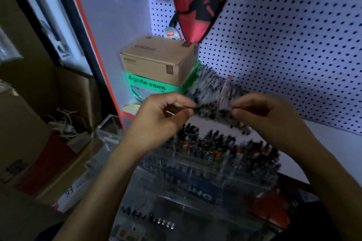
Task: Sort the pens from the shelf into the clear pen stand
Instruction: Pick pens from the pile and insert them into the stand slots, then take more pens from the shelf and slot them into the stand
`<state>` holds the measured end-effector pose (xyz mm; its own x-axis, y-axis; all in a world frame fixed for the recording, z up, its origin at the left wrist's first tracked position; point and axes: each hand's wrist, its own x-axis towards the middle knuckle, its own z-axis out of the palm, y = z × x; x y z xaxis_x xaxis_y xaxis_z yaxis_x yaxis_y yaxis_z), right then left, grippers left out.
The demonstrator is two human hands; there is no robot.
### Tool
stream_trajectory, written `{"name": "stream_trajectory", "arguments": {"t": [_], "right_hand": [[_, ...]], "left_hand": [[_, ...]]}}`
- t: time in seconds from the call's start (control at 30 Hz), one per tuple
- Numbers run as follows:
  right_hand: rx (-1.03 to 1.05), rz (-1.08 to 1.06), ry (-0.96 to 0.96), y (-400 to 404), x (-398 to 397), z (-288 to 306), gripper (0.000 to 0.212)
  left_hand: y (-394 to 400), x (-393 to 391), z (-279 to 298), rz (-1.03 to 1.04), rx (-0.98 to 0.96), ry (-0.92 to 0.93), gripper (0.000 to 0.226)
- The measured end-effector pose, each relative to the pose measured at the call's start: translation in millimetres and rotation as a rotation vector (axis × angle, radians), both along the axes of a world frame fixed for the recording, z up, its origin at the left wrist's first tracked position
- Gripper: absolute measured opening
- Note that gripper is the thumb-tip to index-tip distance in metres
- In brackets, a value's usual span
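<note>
Left hand (160, 117): fingers curled, thumb and forefinger pinching the near left end of the pen pile (213, 100). Right hand (262, 115): fingers curled likewise, pinching the pile's right end. Motion blur hides whether each pinch takes one pen or several. The two-ended hold likely serves to draw pens out level, without scattering the rest.

Pen pile: loose heap of clear-barrelled, dark-tipped pens on the white shelf (333, 143), directly behind the clear pen stand (205, 180).

Clear pen stand: tiered acrylic, lettered front; upper rows packed with upright pens, lowest front row only part filled, so room remains there.

Behind-left of the stand: green box (148, 86), with a cardboard carton (156, 58) stacked on it.

Behind the stand: pegboard (284, 45).
</note>
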<state>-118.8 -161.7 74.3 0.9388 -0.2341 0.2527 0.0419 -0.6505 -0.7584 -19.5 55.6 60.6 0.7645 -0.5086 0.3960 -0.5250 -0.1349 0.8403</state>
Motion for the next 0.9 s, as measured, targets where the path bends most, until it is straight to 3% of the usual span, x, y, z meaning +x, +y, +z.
{"name": "stream_trajectory", "arguments": {"t": [0.17, 0.37, 0.5, 0.67, 0.8, 0.9], "right_hand": [[0.083, -0.118, 0.052, -49.9, -9.8, -3.3, 0.007], [0.221, -0.324, 0.102, -102.1, -6.6, -44.7, 0.009], [0.084, -0.340, 0.313, -135.9, -4.7, -81.6, 0.007], [0.139, -0.319, 0.452, -167.1, -2.8, -99.4, 0.008], [0.201, -0.335, 0.437, -176.1, -4.0, -106.2, 0.010], [0.232, -0.355, 0.404, -180.6, -4.1, -108.3, 0.011]], "left_hand": [[-65.0, 3.2, 4.5, -0.159, 0.185, -0.024, 0.014], [-134.6, 12.6, 4.3, -0.287, 0.571, -0.096, 0.010], [-179.7, 12.8, 3.4, -0.305, 0.791, -0.192, 0.018], [-238.8, 11.1, -19.6, -0.294, 0.992, -0.271, 0.022], [-270.5, 13.5, -40.5, -0.150, 1.199, -0.434, 0.007], [-284.7, 17.2, -50.1, -0.101, 1.231, -0.465, 0.015]]}}
